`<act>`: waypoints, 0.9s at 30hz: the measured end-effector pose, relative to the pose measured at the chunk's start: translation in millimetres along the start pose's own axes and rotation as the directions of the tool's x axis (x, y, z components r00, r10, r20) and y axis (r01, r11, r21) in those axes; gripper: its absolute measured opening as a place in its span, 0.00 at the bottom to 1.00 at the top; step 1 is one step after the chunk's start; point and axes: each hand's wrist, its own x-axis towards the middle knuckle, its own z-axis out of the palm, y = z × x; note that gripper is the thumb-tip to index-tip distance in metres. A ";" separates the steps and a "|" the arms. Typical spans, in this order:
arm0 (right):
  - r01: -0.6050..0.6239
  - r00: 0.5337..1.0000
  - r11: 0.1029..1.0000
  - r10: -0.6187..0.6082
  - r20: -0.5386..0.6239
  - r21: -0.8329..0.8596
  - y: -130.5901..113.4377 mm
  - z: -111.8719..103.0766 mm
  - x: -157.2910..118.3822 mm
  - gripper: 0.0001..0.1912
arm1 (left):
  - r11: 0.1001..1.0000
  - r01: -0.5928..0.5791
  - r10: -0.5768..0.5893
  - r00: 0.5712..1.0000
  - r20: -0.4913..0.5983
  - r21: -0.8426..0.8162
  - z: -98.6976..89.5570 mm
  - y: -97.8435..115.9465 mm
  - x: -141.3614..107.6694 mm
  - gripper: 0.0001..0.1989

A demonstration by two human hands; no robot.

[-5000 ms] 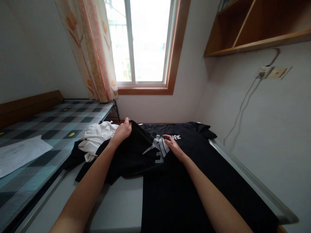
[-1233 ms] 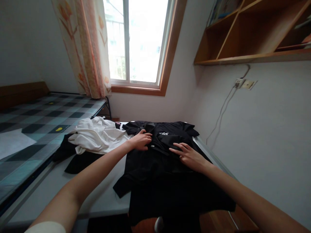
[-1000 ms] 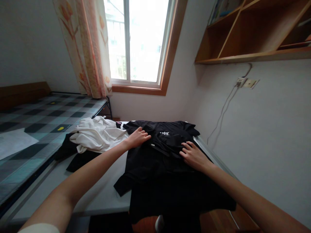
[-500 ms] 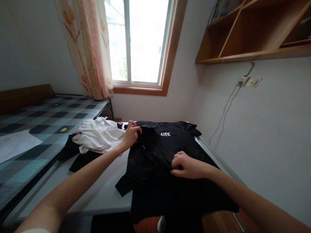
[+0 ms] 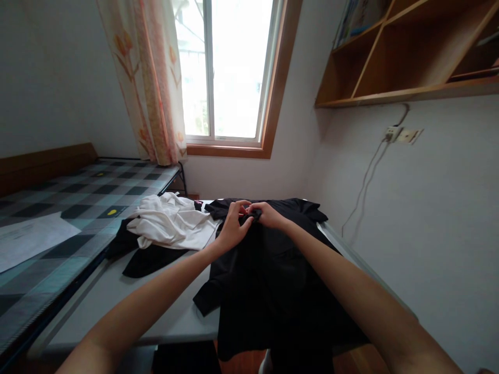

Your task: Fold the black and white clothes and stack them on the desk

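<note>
Both my hands meet over the far part of a black shirt (image 5: 253, 275), which is spread on a white table and hangs over its near edge. My left hand (image 5: 233, 226) pinches a bunched edge of the cloth between thumb and fingers. Close against it, my right hand (image 5: 268, 215) grips the same bunched fold. A short sleeve of the shirt lies out to the left. Black cloth with another sleeve (image 5: 312, 208) lies flat beyond my hands; the dark colour hides where one layer ends.
A crumpled white garment (image 5: 171, 223) lies on black cloth (image 5: 150, 261) at the table's left. The table (image 5: 171, 306) adjoins a bed with a checked mattress (image 5: 128, 182), where a paper sheet (image 5: 35, 236) lies. Wooden shelves (image 5: 409, 57) and a plugged-in cable (image 5: 366, 171) are on the right wall.
My right hand has moved far and left from the shirt's middle to meet my left hand. My left hand has shifted slightly right. The white print is now covered.
</note>
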 end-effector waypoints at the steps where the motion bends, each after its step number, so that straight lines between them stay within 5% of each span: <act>1: -0.053 0.997 0.998 0.053 -0.051 0.018 -0.2 0.3 5.4 0.06 | 0.997 0.079 -0.080 0.994 -0.073 -0.010 3.3 1.3 -3.5 0.22; 3: -0.164 0.962 0.986 0.162 -0.220 0.007 -3.3 -2.1 13.7 0.07 | 0.951 0.295 -0.304 0.947 -0.107 -0.094 9.5 4.4 -10.2 0.31; 6: -0.291 0.872 0.956 0.248 -0.422 -0.038 -10.6 -10.1 21.7 0.08 | 0.754 0.590 -0.573 0.806 0.150 -0.289 19.8 10.3 -21.4 0.37; 10: -0.355 0.799 0.932 0.264 -0.540 -0.070 -16.6 -20.2 27.3 0.06 | 0.514 0.756 -0.587 0.655 0.475 -0.406 38.6 16.2 -41.0 0.31; 14: -0.324 0.765 0.945 0.280 -0.580 0.028 -7.2 -34.3 29.4 0.11 | 0.383 0.853 -0.618 0.522 0.588 -0.355 50.8 16.4 -54.4 0.21; 16: -0.289 0.726 0.949 0.302 -0.618 0.124 5.1 -47.2 27.6 0.16 | 0.318 0.855 -0.629 0.514 0.583 -0.410 46.9 15.5 -52.2 0.18; 20: -0.167 0.657 0.924 0.364 -0.660 0.344 32.2 -77.5 12.7 0.25 | 0.348 0.738 -0.588 0.652 0.479 -0.578 14.9 15.8 -31.6 0.13; 23: -0.137 0.742 0.877 0.399 -0.539 0.460 38.2 -93.0 -8.8 0.29 | 0.429 0.730 -0.552 0.678 0.485 -0.532 -22.7 19.4 -13.9 0.13; 25: -0.203 0.805 0.869 0.411 -0.428 0.452 32.2 -98.1 -25.2 0.30 | 0.489 0.786 -0.545 0.614 0.572 -0.378 -48.3 21.8 -6.3 0.17; 27: -0.320 0.870 0.871 0.426 -0.249 0.373 21.3 -99.2 -40.6 0.30 | 0.663 0.738 -0.520 0.575 0.631 -0.126 -70.4 21.6 -2.8 0.22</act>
